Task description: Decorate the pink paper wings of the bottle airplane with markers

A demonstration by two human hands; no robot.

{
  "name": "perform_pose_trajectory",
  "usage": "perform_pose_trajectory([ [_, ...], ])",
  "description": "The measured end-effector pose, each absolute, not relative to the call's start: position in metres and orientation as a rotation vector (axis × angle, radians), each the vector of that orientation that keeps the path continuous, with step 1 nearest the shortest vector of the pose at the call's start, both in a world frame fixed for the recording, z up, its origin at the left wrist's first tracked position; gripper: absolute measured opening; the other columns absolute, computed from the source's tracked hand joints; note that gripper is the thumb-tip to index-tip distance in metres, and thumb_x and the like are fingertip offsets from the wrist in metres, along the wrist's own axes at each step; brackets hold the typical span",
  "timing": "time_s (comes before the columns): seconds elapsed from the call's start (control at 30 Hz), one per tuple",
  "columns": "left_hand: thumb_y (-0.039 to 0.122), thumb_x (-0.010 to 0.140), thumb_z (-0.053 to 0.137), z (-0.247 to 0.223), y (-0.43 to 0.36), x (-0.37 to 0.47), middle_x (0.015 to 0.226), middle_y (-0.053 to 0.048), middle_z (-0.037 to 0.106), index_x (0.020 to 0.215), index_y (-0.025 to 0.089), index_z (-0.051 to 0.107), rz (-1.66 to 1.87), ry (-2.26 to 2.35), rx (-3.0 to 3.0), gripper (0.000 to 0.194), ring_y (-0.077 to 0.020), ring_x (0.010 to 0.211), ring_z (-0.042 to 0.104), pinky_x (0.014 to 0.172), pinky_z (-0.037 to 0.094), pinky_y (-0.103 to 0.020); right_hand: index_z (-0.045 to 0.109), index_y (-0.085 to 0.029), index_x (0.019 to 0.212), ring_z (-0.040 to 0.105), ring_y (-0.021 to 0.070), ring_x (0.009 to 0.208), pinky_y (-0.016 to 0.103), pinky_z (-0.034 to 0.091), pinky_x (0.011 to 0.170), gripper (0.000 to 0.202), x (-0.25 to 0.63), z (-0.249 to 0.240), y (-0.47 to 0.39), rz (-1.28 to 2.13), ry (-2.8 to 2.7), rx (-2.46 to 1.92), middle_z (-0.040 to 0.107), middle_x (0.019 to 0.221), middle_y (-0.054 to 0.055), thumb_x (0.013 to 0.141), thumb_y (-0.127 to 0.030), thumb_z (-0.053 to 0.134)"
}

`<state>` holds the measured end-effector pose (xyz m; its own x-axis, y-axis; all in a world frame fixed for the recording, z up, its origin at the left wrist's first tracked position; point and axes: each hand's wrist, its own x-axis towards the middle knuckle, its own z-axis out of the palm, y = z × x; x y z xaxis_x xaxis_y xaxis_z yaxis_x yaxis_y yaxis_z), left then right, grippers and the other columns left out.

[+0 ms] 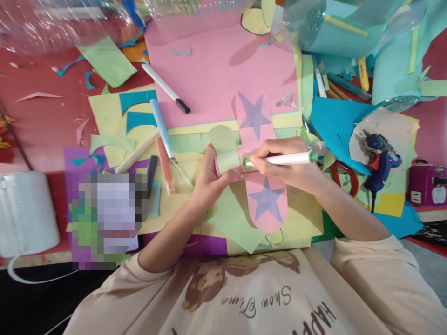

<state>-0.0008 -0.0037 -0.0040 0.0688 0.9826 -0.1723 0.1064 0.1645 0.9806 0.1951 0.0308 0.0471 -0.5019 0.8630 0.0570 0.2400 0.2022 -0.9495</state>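
My right hand grips a white marker with a green end. Its tip meets a green round mark on a small paper piece. That paper cutout, pale green and pink, is pinched by my left hand between thumb and fingers. Above and below my right hand, pink paper wings each carry a purple star; how they join the held part is partly hidden by my hand. Under my hands lie sheets of pale green paper and yellow paper.
A large pink sheet lies ahead with a black-tipped marker. Blue marker and orange marker lie left. At right are a blue glue gun, red-handled scissors and a clear plastic bottle. Paper scraps surround them.
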Motion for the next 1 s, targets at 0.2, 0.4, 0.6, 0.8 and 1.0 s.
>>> perform_pose_trajectory([
  [0.2, 0.034, 0.074, 0.072, -0.0069, -0.0041, -0.0017, 0.102, -0.002, 0.055, 0.102, 0.022, 0.056, 0.999, 1.296, 1.201, 0.034, -0.0175, 0.089, 0.055, 0.075, 0.050, -0.028, 0.057, -0.015, 0.065, 0.041, 0.0047, 0.052, 0.019, 0.030, 0.047, 0.020, 0.1980, 0.0475, 0.0321, 1.354, -1.915, -1.043, 0.054, 0.058, -0.005, 0.083, -0.019, 0.064],
  [0.4, 0.034, 0.075, 0.070, -0.0061, -0.0042, -0.0018, 0.109, -0.003, 0.056, 0.101, 0.021, 0.055, 0.992, 1.292, 1.199, 0.033, -0.0203, 0.100, 0.055, 0.085, 0.048, -0.031, 0.059, -0.015, 0.067, 0.039, 0.0050, 0.052, 0.020, 0.030, 0.048, 0.018, 0.1959, 0.0475, 0.0324, 1.343, -1.859, -1.011, 0.051, 0.058, -0.005, 0.085, -0.020, 0.062],
  [0.6, 0.035, 0.075, 0.070, -0.0041, -0.0038, -0.0015, 0.114, -0.004, 0.055, 0.101, 0.020, 0.054, 0.978, 1.295, 1.200, 0.034, -0.0225, 0.107, 0.053, 0.092, 0.046, -0.034, 0.058, -0.015, 0.068, 0.038, 0.0049, 0.053, 0.021, 0.029, 0.050, 0.020, 0.1943, 0.0468, 0.0328, 1.276, -1.838, -1.038, 0.050, 0.060, -0.005, 0.086, -0.024, 0.062],
  [0.8, 0.035, 0.074, 0.070, -0.0026, -0.0037, -0.0013, 0.111, -0.004, 0.055, 0.097, 0.021, 0.054, 0.971, 1.302, 1.183, 0.032, -0.0217, 0.104, 0.054, 0.087, 0.047, -0.032, 0.055, -0.015, 0.066, 0.037, 0.0048, 0.053, 0.021, 0.028, 0.049, 0.024, 0.1950, 0.0463, 0.0332, 1.237, -1.847, -1.050, 0.048, 0.058, -0.005, 0.087, -0.025, 0.062],
  [1.0, 0.036, 0.074, 0.070, -0.0059, -0.0035, -0.0020, 0.114, -0.004, 0.055, 0.102, 0.022, 0.054, 0.981, 1.285, 1.186, 0.035, -0.0228, 0.106, 0.053, 0.091, 0.045, -0.034, 0.055, -0.015, 0.063, 0.036, 0.0041, 0.050, 0.020, 0.028, 0.047, 0.023, 0.1964, 0.0474, 0.0333, 1.334, -1.849, -1.006, 0.046, 0.055, -0.006, 0.084, -0.019, 0.063],
])
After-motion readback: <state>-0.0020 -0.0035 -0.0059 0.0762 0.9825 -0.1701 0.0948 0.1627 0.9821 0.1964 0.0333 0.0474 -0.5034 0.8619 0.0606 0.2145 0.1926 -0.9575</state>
